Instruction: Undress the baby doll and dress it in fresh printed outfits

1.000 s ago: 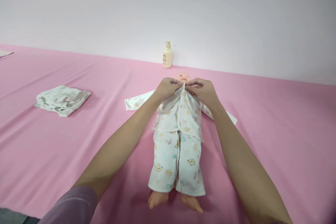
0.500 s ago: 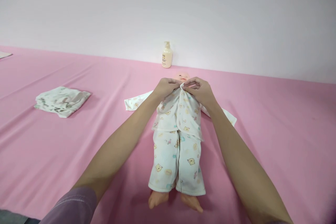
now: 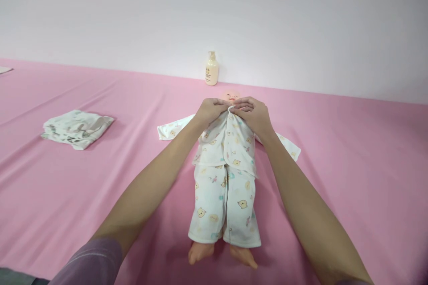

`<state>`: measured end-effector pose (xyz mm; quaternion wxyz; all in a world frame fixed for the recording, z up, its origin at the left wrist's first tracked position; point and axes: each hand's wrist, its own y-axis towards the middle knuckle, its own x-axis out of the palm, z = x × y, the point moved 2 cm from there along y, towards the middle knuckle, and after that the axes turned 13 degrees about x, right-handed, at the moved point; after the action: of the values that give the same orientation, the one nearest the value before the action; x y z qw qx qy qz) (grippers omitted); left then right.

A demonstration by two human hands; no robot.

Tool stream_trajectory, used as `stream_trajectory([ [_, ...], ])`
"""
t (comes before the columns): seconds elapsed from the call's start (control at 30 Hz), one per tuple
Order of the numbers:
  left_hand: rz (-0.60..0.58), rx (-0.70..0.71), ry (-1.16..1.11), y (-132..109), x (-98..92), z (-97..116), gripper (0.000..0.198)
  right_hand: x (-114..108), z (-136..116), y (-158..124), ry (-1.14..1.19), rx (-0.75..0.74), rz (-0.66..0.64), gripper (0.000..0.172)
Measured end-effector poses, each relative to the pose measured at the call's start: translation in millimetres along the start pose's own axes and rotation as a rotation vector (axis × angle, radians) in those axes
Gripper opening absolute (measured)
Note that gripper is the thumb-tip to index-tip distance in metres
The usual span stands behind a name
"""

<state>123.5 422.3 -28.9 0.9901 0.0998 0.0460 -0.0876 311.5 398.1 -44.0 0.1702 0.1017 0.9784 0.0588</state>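
A baby doll (image 3: 241, 256) lies on its back with its feet toward me, dressed in a white printed jacket (image 3: 241, 142) and matching trousers (image 3: 209, 205). At the doll's neck, my left hand (image 3: 213, 110) pinches the jacket's collar edge from the left. My right hand (image 3: 254, 113) grips the front flap's upper corner from the right, thumb below and fingers above. The fingertips of both hands nearly meet there. Below them the two front panels overlap slightly at the chest, then part toward the hem. Whether a fastener sits between my fingers is hidden.
A cream pump bottle (image 3: 211, 70) stands by the wall, just beyond the doll's head. Folded patterned cloth (image 3: 78, 129) lies to the left on the pink sheet (image 3: 133, 98). The corner of another pale item (image 3: 5, 70) shows at the far left edge.
Both hands keep their hold at the collar, and the raised flap corner sits slightly lower and flatter. The whole view has shifted a little.
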Motion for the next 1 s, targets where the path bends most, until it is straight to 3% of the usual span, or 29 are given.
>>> stream_trajectory([
  [0.1, -0.014, -0.008, -0.011, 0.1, -0.3, 0.8, 0.011, 0.5, 1.4, -0.6, 0.055, 0.026, 0.045, 0.046],
  [0.33, -0.008, -0.005, -0.025, 2.6, -1.6, -3.2, 0.010, 2.2, -1.8, -3.3, 0.066, -0.013, 0.023, 0.032],
  [0.63, -0.001, -0.005, -0.022, -1.1, -3.3, 4.5, 0.006, 2.0, -0.8, -1.4, -0.053, -0.090, 0.038, 0.024],
  [0.87, -0.028, 0.062, 0.084, 3.4, -6.0, -0.5, 0.028, 1.7, -6.6, -1.3, -0.217, -0.199, 0.058, 0.009],
  [1.0, -0.062, 0.061, 0.048, 4.1, -6.9, -2.6, 0.031, 1.9, -8.1, -1.6, -0.263, -0.253, 0.057, 0.013],
])
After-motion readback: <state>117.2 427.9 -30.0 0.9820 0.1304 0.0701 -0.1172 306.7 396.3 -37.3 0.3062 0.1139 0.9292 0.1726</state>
